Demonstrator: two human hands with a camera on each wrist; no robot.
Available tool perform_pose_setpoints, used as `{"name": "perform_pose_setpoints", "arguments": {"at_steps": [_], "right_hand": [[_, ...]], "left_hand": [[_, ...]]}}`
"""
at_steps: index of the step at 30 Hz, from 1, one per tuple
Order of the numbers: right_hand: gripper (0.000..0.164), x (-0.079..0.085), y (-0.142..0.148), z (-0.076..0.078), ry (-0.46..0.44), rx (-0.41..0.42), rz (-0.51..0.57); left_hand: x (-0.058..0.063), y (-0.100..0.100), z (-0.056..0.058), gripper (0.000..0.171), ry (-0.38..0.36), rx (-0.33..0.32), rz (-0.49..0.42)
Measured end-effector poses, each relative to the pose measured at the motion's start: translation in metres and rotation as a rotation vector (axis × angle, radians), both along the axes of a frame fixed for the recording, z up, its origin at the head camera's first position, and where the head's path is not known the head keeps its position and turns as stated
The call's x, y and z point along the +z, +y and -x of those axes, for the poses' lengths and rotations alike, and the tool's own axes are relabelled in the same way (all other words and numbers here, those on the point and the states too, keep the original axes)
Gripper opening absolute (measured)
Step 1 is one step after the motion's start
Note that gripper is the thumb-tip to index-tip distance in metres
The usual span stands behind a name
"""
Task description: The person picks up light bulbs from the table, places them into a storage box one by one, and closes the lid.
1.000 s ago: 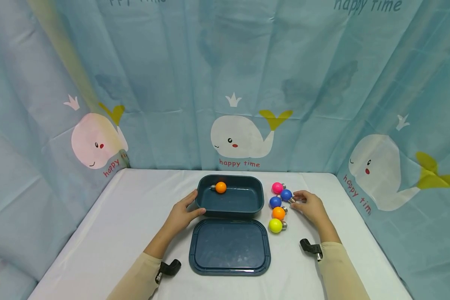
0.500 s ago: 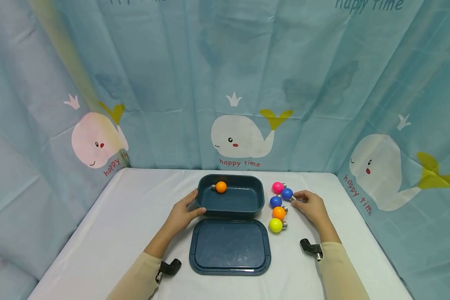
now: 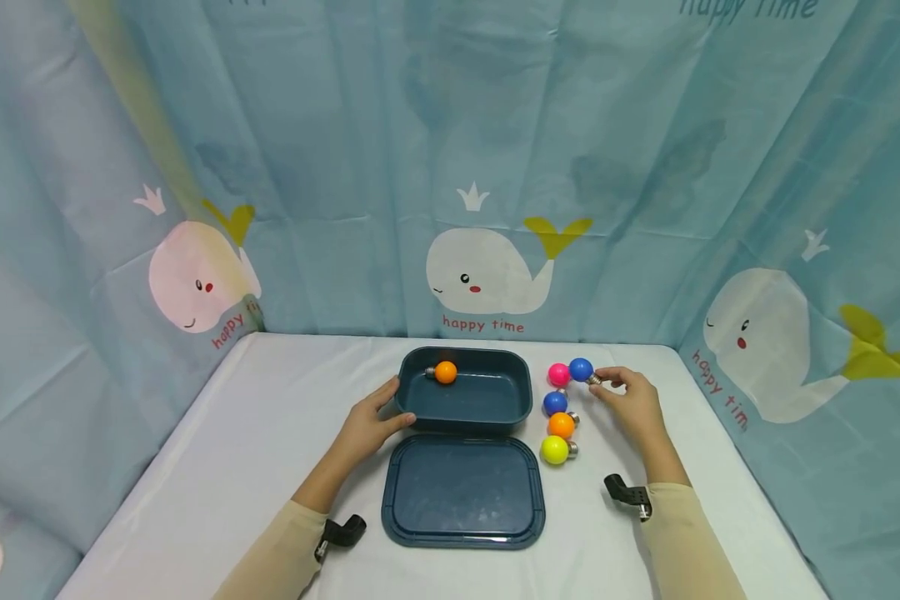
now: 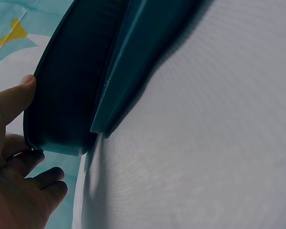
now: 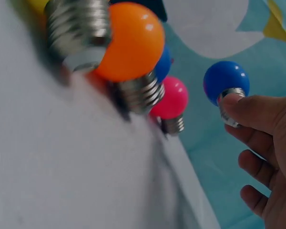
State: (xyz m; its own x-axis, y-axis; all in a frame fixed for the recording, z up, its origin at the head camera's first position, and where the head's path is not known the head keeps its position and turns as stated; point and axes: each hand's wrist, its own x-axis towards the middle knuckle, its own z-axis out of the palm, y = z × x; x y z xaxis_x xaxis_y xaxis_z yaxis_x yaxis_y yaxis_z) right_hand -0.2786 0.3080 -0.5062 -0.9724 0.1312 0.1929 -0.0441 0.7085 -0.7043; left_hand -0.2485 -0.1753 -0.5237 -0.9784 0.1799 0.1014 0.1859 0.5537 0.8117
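Note:
A blue light bulb (image 3: pixel 581 370) is pinched by its metal screw base between the thumb and fingers of my right hand (image 3: pixel 634 407), raised off the table in the right wrist view. My left hand (image 3: pixel 367 427) rests against the left end of a dark teal box (image 3: pixel 465 423), thumb and index finger spread at its corner. Inside the box lies one orange bulb (image 3: pixel 446 372). To the box's right lie a pink bulb (image 3: pixel 558 375), another blue bulb (image 3: pixel 555 403), a second orange bulb (image 3: pixel 561 425) and a yellow bulb (image 3: pixel 554 450).
A flat dark lid (image 3: pixel 463 492) lies in front of the box on the white tablecloth (image 3: pixel 270 400). Behind the table hangs a light-blue curtain (image 3: pixel 330 275) printed with whales. Each wrist carries a black camera.
My right hand has lifted the blue bulb up off the table beside the pink one. The left hand stays at the box, and the whole head view has shifted slightly.

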Motion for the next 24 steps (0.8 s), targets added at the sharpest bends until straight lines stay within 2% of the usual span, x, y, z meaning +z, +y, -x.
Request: {"name": "perform_pose_setpoints", "arguments": {"at_steps": [7,13,20,24], "right_hand": [[0.043,0.020,-0.013,-0.002,0.073,0.037,-0.008],[0.040,0.038,-0.030,-0.003,0.063,0.083,-0.014],[0.037,0.067,-0.053,0.007,0.071,0.159,-0.058],[0.032,0.086,-0.070,0.014,0.088,0.230,-0.103]], "left_hand": [[-0.001,0.001,-0.001,0.086,0.000,0.003,-0.014],[-0.003,0.000,-0.002,0.086,-0.008,-0.001,-0.027],[-0.001,0.000,-0.003,0.086,-0.005,0.001,-0.019],[0.000,0.000,-0.001,0.086,-0.004,-0.002,-0.026]]}}
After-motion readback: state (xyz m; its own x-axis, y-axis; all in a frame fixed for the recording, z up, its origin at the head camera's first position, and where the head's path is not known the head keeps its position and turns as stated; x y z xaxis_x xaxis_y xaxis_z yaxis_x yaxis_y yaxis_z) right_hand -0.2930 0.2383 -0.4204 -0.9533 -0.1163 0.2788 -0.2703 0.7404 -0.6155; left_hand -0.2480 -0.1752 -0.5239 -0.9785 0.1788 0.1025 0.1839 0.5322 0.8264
